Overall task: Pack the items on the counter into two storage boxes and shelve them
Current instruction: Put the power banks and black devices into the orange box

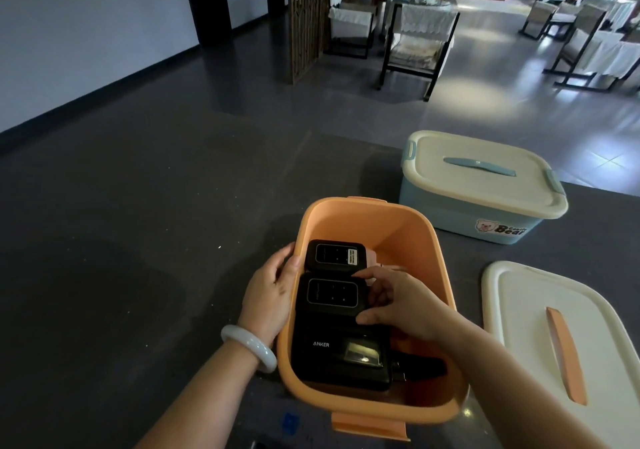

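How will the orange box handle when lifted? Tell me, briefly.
Probably heavy for its size: the orange box holds several thick black power banks. Likely lopsided, since they sit against its left wall, so it may tip that way. Its lid lies off beside it, so contents could slide out.

1. An open orange box (346,213) stands on a dark counter (138,275).
2. Three black devices lie in a row along its left side: a far black device (334,254), a middle black device (330,294) overlapping it, and nearest, a larger Anker unit (332,355).
3. The left hand (273,293), a pale bangle (247,344) on its wrist, holds the box's left wall, thumb at the rim.
4. The right hand (391,301) reaches inside and pinches the middle black device's right end between thumb and fingers.
5. Something pinkish shows behind the far device, perhaps another item.
6. A blue box (450,213) with its cream lid on sits beyond, to the right.
7. A loose cream lid (519,296) with an orange handle lies right of the orange box.
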